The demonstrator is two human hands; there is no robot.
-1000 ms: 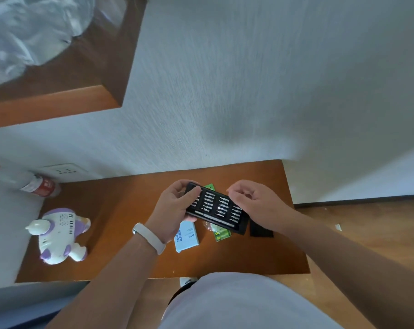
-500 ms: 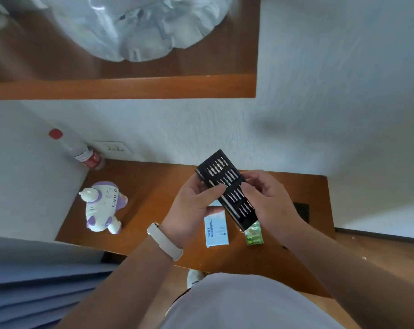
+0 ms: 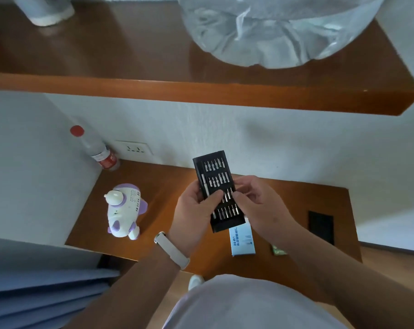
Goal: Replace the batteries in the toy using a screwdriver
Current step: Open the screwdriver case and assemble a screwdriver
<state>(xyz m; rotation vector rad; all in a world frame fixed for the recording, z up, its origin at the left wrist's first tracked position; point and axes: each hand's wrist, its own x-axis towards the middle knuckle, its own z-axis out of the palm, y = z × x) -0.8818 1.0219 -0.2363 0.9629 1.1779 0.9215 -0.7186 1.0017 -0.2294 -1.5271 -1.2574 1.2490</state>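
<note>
A black screwdriver bit tray (image 3: 215, 176) with rows of silver bits and a slim driver handle is held above the wooden table (image 3: 161, 186). My left hand (image 3: 194, 214) grips the tray's left edge, thumb across its face. My right hand (image 3: 260, 205) has curled fingertips on the third row of bits; whether it pinches one I cannot tell. The white and purple toy (image 3: 125, 210) stands on the table at the left, apart from both hands. A green battery pack (image 3: 279, 251) lies partly hidden under my right forearm.
A light blue box (image 3: 242, 242) lies on the table below the tray. A black sleeve (image 3: 320, 226) lies at the right. A red-capped bottle (image 3: 98, 151) leans in the back-left corner by a wall socket (image 3: 133, 148). A wooden shelf (image 3: 201, 93) with a plastic bag (image 3: 279, 32) hangs overhead.
The view has swung up and left, showing more of the shelf. The tray has turned more upright in my left hand, and my right fingers now sit on its lower bit rows.
</note>
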